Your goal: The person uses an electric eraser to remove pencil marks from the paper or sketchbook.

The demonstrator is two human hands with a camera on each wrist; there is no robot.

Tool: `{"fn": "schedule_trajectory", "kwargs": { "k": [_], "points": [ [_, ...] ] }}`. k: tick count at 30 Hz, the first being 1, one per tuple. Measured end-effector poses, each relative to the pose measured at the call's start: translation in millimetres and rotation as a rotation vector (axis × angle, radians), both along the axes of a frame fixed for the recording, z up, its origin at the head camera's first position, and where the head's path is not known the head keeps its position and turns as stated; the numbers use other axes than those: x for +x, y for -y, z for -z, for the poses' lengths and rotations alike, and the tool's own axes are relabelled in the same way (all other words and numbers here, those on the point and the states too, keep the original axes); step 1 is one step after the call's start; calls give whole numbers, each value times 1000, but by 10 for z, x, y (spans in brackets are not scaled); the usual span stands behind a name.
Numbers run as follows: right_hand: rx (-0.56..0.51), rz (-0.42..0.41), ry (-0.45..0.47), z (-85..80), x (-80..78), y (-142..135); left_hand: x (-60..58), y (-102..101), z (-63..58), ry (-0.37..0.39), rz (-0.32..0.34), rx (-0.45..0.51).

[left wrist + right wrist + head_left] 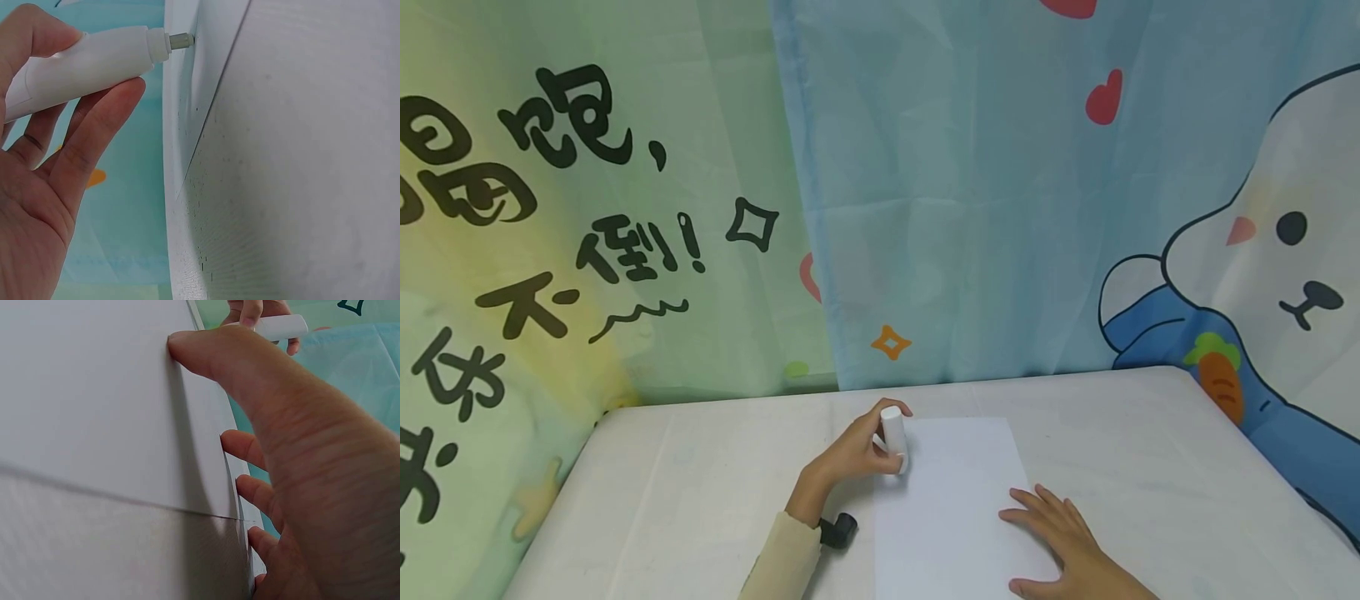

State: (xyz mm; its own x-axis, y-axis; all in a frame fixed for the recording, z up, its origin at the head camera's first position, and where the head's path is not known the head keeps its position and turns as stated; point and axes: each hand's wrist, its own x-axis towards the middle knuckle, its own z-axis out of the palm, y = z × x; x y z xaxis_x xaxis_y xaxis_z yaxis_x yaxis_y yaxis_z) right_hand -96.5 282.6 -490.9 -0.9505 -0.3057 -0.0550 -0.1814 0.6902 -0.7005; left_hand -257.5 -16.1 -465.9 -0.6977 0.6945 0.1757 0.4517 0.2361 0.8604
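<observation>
My left hand (853,447) pinches a white correction pen (892,431) between thumb and fingers. The pen stands nearly upright over the upper left edge of a white sheet of paper (951,517). In the left wrist view its metal tip (180,41) is bare and points at the sheet, touching or very near it. My right hand (1066,542) has its fingers spread at the sheet's right edge and holds no object. The right wrist view shows its thumb (197,351) resting on the paper, with the other fingertips along the edge.
The sheet lies on a table with a white cover (715,483). Behind the table hangs a printed cloth (970,208) with lettering and a cartoon animal (1300,250). A black device (838,531) sits on the left wrist, close above the table.
</observation>
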Motion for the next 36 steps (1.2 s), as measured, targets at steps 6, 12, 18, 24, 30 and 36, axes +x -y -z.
{"fn": "schedule_trajectory", "kwargs": {
  "k": [6,12,18,24,30,36],
  "points": [
    [5,-2,-32,18,0,-3,5,-7,-14,2,15,-2],
    [6,-2,-90,61,7,-13,15,-12,-27,5,20,-9],
    [13,-7,-119,81,1,-20,14,-10,-29,6,4,-12],
    [26,-30,-186,126,8,-35,16,-1,-31,-1,-12,-13],
    [20,-12,-113,96,10,-23,11,2,-24,-3,-20,-14],
    [43,-14,-94,64,5,-12,5,5,-15,-4,2,-8]
  ]
}}
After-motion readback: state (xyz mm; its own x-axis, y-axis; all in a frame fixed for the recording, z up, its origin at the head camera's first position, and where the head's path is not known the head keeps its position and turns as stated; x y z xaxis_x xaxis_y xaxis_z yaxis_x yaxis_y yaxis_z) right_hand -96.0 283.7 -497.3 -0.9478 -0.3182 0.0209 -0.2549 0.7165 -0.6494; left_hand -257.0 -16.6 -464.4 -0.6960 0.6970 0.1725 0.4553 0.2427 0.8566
